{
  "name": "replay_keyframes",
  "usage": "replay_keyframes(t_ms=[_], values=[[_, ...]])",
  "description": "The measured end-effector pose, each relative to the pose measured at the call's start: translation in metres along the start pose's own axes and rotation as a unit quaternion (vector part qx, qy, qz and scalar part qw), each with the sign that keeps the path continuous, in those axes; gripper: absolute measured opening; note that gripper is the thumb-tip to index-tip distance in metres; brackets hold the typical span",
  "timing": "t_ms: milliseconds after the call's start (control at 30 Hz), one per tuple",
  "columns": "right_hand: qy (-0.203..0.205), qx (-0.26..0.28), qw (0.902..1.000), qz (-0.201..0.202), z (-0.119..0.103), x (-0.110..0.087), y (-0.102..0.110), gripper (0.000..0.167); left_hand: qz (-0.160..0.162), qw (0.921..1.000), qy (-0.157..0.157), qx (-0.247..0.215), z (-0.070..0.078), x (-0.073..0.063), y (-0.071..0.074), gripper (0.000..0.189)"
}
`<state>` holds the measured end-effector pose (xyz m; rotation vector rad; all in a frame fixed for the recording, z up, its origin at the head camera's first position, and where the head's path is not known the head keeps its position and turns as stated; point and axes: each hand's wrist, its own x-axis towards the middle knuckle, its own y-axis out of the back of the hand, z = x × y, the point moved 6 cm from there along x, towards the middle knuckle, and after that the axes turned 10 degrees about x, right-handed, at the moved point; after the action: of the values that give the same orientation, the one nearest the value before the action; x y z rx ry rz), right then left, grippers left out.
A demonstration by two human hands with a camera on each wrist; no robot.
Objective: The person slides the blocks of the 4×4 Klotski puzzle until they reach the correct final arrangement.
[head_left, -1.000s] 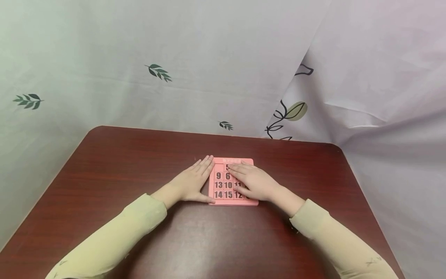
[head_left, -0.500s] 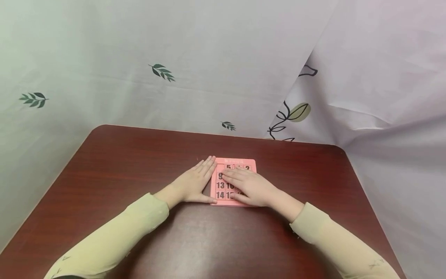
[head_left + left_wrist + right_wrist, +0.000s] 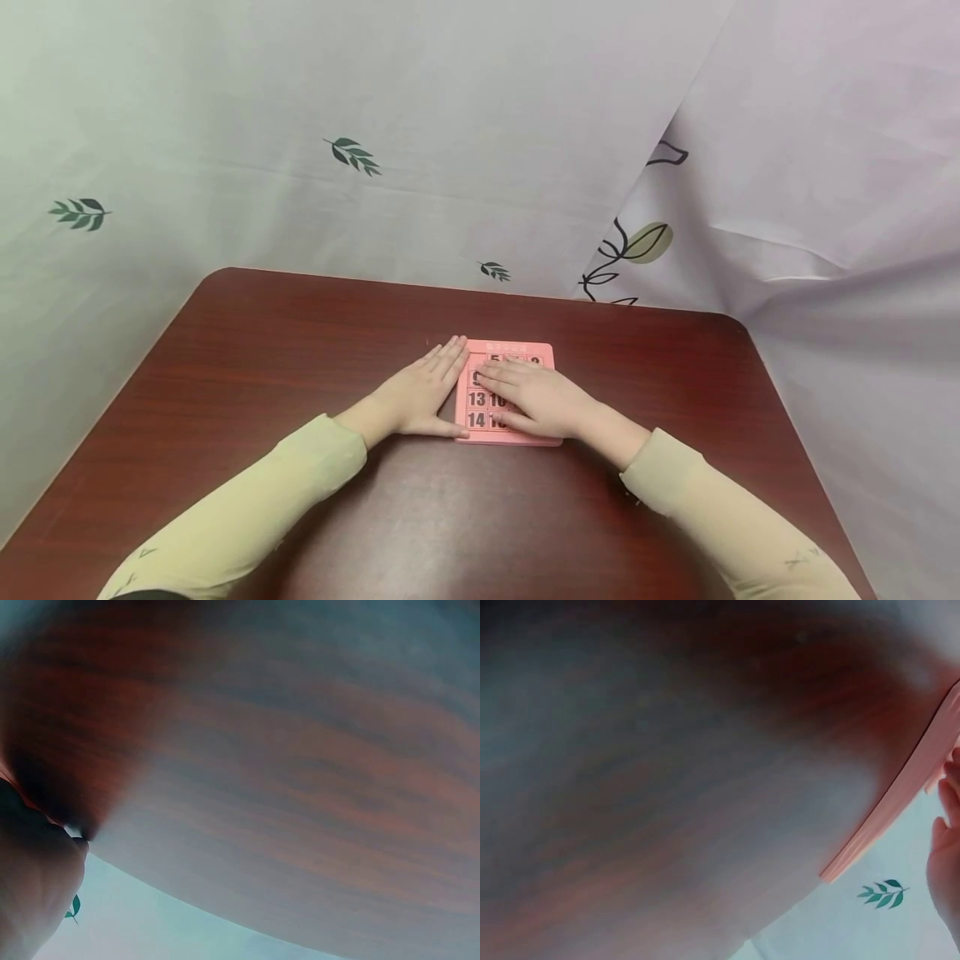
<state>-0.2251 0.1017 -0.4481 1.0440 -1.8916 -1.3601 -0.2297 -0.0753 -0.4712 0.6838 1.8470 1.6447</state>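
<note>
A pink sliding number puzzle (image 3: pixel 477 410) lies flat on the table, with black numerals on its square tiles. My left hand (image 3: pixel 418 396) rests along its left side with fingers straight, the thumb stretched to the near left corner. Across the tiles lies my right hand (image 3: pixel 542 402), its straight fingers reaching left to the tile marked 9 and hiding much of the middle and right. Tiles 5, 13 and 14 show, and the top left cell shows no tile. In the right wrist view the puzzle's edge (image 3: pixel 896 799) stands beside my fingers.
The dark red wooden table (image 3: pixel 300 333) has rounded far corners. A pale curtain (image 3: pixel 420 100) with leaf prints hangs right behind its far edge. Light sleeves (image 3: pixel 247 508) cover both forearms.
My right hand has slid left over the tiles, now covering 6 and part of 9, while tile 2 has come into sight. My left hand keeps its place at the puzzle's side.
</note>
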Motion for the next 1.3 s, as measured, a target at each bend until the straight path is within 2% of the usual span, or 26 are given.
replay_keyframes(t_ms=[167, 300, 400, 633, 1000, 1133, 1300], values=[[-0.045, 0.008, 0.999, 0.003, 0.012, -0.004, 0.004, 0.065, -0.002, 1.0, 0.004, -0.003, 0.0, -0.001, 0.0, 0.125], [-0.061, 0.005, 0.9981, 0.004, 0.016, -0.007, 0.005, 0.064, -0.001, 1.0, 0.005, -0.003, 0.0, -0.002, 0.001, 0.126], [-0.054, 0.002, 0.9985, 0.008, 0.013, -0.007, 0.004, 0.064, -0.002, 1.0, 0.004, -0.003, 0.0, -0.002, 0.0, 0.126], [0.012, 0.006, 0.9999, -0.005, -0.006, -0.003, -0.004, 0.062, -0.005, 1.0, -0.002, 0.0, -0.001, -0.001, -0.003, 0.125], [-0.038, -0.025, 0.9989, -0.011, 0.008, 0.014, -0.003, 0.065, -0.004, 1.0, -0.003, -0.005, -0.001, -0.001, 0.0, 0.124], [-0.033, -0.018, 0.9993, -0.005, 0.008, 0.013, -0.001, 0.064, -0.005, 1.0, -0.004, -0.003, 0.0, 0.0, 0.0, 0.124], [-0.012, -0.011, 0.9998, 0.008, -0.002, 0.001, -0.002, 0.065, -0.008, 1.0, -0.002, 0.001, -0.001, 0.0, -0.002, 0.124]])
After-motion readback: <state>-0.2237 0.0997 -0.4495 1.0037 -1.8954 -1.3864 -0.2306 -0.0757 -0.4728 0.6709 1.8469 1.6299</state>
